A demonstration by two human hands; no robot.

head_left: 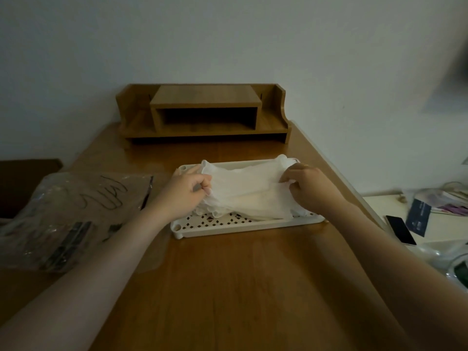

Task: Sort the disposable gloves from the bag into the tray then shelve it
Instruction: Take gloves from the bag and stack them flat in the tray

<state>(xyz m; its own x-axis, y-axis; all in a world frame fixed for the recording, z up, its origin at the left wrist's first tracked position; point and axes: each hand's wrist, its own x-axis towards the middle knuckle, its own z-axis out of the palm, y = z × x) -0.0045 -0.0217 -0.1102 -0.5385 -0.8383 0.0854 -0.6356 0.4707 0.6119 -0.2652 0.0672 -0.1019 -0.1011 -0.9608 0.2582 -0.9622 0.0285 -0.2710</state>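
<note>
- The sorting step is judged to be in hand: a stack of thin white disposable gloves (pixel 249 191) is held over the white perforated tray (pixel 243 228), its lower edge resting in the tray; the tray sits on the wooden table (pixel 228 287), in front of the wooden desk shelf (pixel 205 114).
- The left end of the stack is gripped by the left hand (pixel 186 192), fingers curled round the bunched glove cuffs; the right end is pinched by the right hand (pixel 307 187), thumb and fingertips closed on the edge; a ring is seen on that hand.
- The clear plastic bag (pixel 68 211), printed with a hand outline, lies flat at the left of the table, apart from the tray; whether gloves remain inside cannot be told.
- The next move is judged to call for the stack to be lowered and smoothed flat within the tray's rim, so that no glove overhangs; both grips would then be released.
- Shelving is not yet done; the shelf's central opening stands free at the back; a phone (pixel 400 230) lies on the side surface at the right.
</note>
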